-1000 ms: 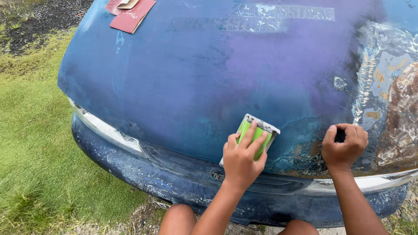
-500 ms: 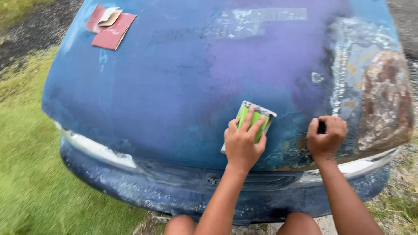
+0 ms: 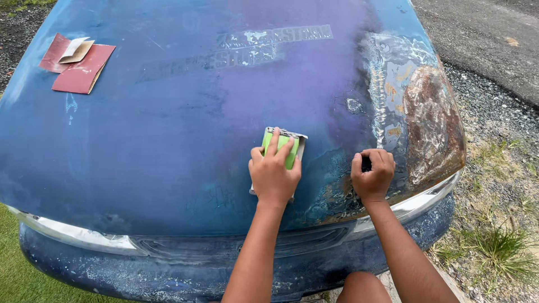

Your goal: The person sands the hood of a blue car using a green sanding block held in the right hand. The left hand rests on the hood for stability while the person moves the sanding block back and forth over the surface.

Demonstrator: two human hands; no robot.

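Observation:
My left hand (image 3: 273,173) lies flat on a green sanding block (image 3: 282,145) wrapped in grey abrasive paper, pressing it onto the faded blue car hood (image 3: 168,140) near the hood's front edge. My right hand (image 3: 371,175) is curled into a fist on the hood just to the right, closed around a small dark object that shows between the fingers. Scuffed, bare patches of paint lie between and below the two hands.
A large rusty, stripped patch (image 3: 429,120) covers the hood's right corner. Red sandpaper sheets (image 3: 76,64) lie at the hood's far left. The bumper (image 3: 168,269) is below, with grass (image 3: 22,280) on the left and gravel (image 3: 499,168) and a paved road on the right.
The view has shifted, so more of the hood and the gravel shows. My left hand with the block sits slightly farther up the hood; the right fist stays beside it.

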